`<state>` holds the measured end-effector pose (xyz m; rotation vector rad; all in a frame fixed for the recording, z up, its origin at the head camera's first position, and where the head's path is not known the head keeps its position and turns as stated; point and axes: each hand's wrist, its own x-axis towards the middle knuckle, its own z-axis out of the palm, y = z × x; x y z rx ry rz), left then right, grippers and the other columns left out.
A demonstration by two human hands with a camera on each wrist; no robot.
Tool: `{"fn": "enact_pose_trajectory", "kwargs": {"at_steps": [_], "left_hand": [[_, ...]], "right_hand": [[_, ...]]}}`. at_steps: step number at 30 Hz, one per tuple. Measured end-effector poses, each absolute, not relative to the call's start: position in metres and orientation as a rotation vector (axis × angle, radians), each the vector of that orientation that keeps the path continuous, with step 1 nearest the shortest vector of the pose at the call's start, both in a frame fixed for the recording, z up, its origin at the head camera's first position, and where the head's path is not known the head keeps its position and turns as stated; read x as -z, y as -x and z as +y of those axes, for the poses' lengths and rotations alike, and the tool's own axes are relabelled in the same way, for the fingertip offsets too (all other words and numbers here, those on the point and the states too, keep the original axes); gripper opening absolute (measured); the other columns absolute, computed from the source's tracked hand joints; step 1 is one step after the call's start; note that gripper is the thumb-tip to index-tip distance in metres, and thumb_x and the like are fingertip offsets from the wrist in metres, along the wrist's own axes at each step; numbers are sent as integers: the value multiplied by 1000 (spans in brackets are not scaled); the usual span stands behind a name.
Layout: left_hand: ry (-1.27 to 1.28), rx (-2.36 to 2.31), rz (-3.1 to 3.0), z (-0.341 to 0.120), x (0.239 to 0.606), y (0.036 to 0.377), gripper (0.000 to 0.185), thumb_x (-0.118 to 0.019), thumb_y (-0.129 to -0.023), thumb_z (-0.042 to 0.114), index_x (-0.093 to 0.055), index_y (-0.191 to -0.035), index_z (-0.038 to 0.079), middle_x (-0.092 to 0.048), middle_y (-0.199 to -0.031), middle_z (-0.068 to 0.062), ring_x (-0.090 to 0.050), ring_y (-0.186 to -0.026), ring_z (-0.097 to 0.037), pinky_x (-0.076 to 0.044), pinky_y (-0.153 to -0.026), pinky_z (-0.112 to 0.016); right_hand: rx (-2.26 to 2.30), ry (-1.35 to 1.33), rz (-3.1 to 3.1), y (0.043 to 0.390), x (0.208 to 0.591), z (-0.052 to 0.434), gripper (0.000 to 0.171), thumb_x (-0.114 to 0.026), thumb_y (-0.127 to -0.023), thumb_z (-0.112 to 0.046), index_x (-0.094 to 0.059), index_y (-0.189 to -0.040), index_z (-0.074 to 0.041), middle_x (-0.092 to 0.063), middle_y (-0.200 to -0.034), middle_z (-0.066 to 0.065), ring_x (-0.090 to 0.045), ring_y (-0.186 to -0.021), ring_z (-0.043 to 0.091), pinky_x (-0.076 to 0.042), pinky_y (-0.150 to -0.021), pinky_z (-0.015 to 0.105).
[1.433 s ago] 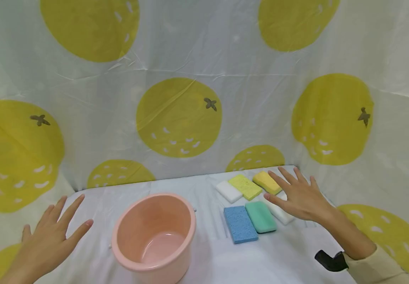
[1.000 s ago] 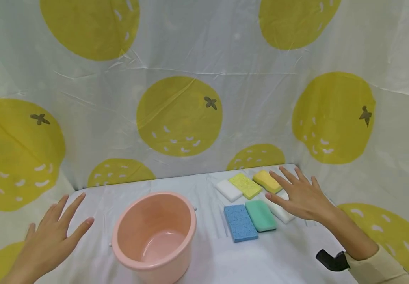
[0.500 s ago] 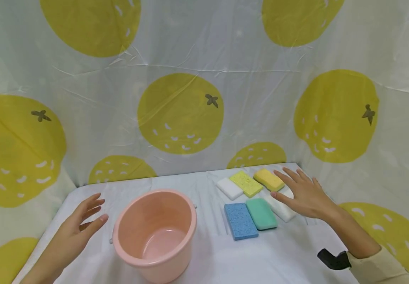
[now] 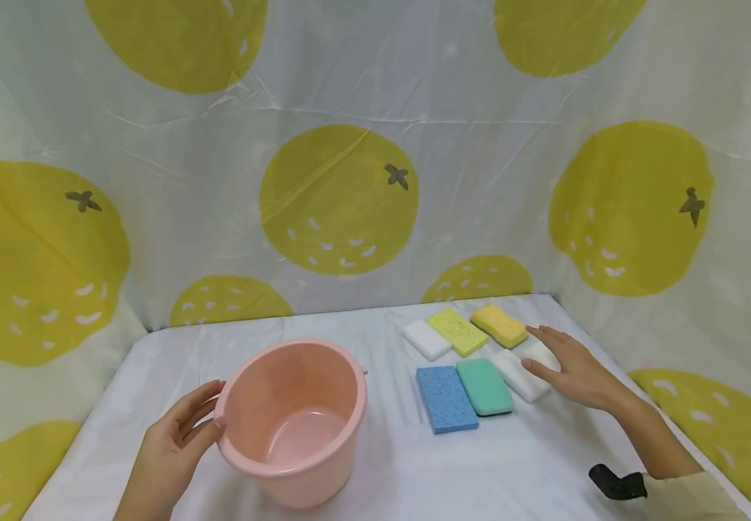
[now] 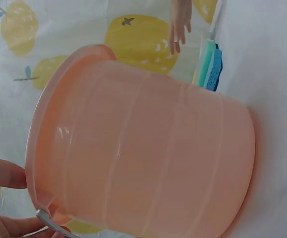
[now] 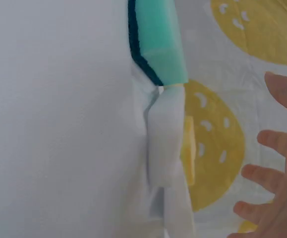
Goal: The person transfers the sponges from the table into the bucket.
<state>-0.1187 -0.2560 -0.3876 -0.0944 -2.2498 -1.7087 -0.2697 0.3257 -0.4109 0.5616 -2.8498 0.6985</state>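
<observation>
My left hand (image 4: 170, 441) is at the left rim of a pink plastic bucket (image 4: 310, 483), fingers bent and thumb tip at the rim. In the left wrist view the fingers are beside the bucket's wire handle (image 5: 48, 222); whether they grip it is hard to tell. My right hand (image 4: 577, 373), fingers extended, hovers above and right of a white sponge (image 4: 520, 378) and holds nothing. Near it lie a green scouring sponge (image 4: 485, 387), a blue sponge (image 4: 447, 399), an orange-yellow sponge (image 4: 499, 325), a lime-yellow sponge (image 4: 457, 331) and another white sponge (image 4: 426, 339).
A white cloth (image 4: 414, 477) covers the tabletop. Curtains (image 4: 336, 202) printed with yellow fruit enclose its back and both sides. A black strap (image 4: 616, 483) sticks out by the right sleeve (image 4: 694, 496).
From well left of the bucket, my left hand has moved right to its rim, its fingers bending from spread. My right hand has shifted slightly right and lower. The view has tilted a little downward.
</observation>
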Motion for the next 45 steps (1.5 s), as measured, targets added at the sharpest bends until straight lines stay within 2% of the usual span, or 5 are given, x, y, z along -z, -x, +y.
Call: {"fn": "enact_pose_trajectory", "kwargs": {"at_steps": [6,13,19,26,45], "left_hand": [[8,1806,-2212,-253,396,116,50,-68,-101,7,-51,-146,-8,-65,-127,16,-62,-113,2,-53,-88,-15],[72,1926,-2037,-248,403,115,49,-66,-101,0,-48,-145,-14,-67,-128,11,-63,-116,-2,-54,-89,-18],[87,1898,-2071,-247,401,116,49,-65,-103,4,-48,-145,-13,-66,-132,6,-63,-119,-5,-54,-91,-20],[53,1908,-2068,-249,403,115,50,-67,-102,6,-49,-145,-13,-67,-130,10,-62,-118,-2,-54,-90,-20],[64,1909,-2069,-250,404,115,50,-66,-102,6,-49,-145,-12,-66,-132,8,-62,-118,-3,-55,-90,-21]], "right_hand": [[-835,-470,-2868,274,428,336,77,-64,-103,-43,-36,-155,5,-36,-154,33,-32,-139,56,-27,-105,77],[-828,-416,-2836,278,444,351,79,-68,-101,-40,-36,-152,11,-37,-150,37,-32,-137,59,-28,-106,75],[-758,-307,-2860,285,456,369,79,-71,-99,-37,-39,-147,17,-41,-144,42,-36,-132,61,-31,-106,72],[-717,-271,-2935,289,458,378,88,-79,-92,-37,-40,-140,26,-42,-138,47,-40,-127,64,-36,-102,72],[-704,-174,-2925,291,450,378,75,-79,-90,-31,-50,-134,23,-50,-133,45,-44,-123,64,-41,-98,71]]}}
